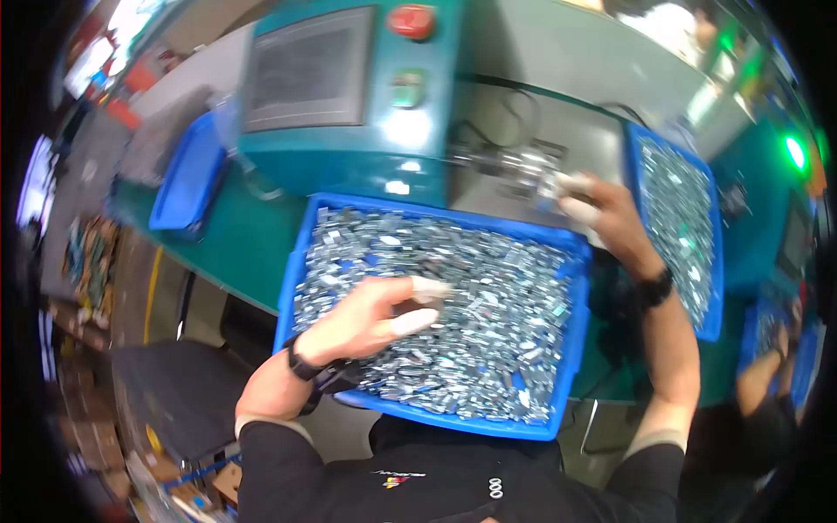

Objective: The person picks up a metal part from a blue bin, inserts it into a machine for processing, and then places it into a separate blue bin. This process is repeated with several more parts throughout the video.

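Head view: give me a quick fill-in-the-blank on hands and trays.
1. The left hand hovers over small shiny metal parts in the big ____ plastic tray.
2. The right hand reaches the metal fixture beside the ____ machine housing.
3. Atop that housing sits a round ____ button.

Missing: blue; teal; red

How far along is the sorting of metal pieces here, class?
Done: the right blue tray already holds many metal pieces. In hand: the left hand picks among pieces in the front blue tray, and the right hand is at the machine fixture. Left: the front tray is nearly full.
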`<state>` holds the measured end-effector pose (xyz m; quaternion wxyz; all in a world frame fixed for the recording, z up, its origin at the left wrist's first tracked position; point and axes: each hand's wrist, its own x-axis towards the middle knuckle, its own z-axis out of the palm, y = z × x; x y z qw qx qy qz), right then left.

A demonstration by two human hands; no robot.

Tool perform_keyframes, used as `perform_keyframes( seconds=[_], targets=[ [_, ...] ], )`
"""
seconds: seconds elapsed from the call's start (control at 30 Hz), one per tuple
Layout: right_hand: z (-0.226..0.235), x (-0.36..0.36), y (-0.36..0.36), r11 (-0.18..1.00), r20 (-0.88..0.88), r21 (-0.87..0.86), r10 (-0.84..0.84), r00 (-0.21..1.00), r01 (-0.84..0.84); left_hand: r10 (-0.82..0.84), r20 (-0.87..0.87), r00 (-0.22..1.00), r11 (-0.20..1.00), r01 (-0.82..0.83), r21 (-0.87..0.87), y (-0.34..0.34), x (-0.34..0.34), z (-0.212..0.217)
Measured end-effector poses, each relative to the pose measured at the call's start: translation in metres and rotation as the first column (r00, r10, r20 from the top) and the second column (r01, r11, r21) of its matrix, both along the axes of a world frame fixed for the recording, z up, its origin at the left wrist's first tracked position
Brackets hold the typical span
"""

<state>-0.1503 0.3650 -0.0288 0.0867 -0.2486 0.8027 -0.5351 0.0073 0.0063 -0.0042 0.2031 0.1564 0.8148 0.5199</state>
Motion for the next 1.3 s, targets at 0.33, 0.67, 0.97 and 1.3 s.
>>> perform_keyframes(
  seconds=[0.33,0.67,0.97,1.3],
  targets=[
    [-0.009,0.000,0.018,0.966,0.187,-0.052,-0.241,0.952,0.255,-0.015,-0.076,0.997,0.997,0.021,0.075,0.001,0.002,-0.016],
    [0.011,0.001,-0.008,0.830,-0.372,0.194,-0.431,0.822,0.523,-0.099,-0.145,0.984,0.995,0.093,-0.048,-0.004,0.004,-0.010],
    [0.046,0.000,-0.021,0.585,-0.536,0.579,-0.253,0.806,0.568,-0.010,0.035,0.999,0.997,0.008,0.072,0.008,0.006,-0.015],
    [0.040,0.025,0.114,0.313,-0.764,0.499,-0.281,0.581,0.808,-0.025,-0.001,1.000,0.999,0.025,-0.022,0.005,0.003,-0.002]
  ],
)
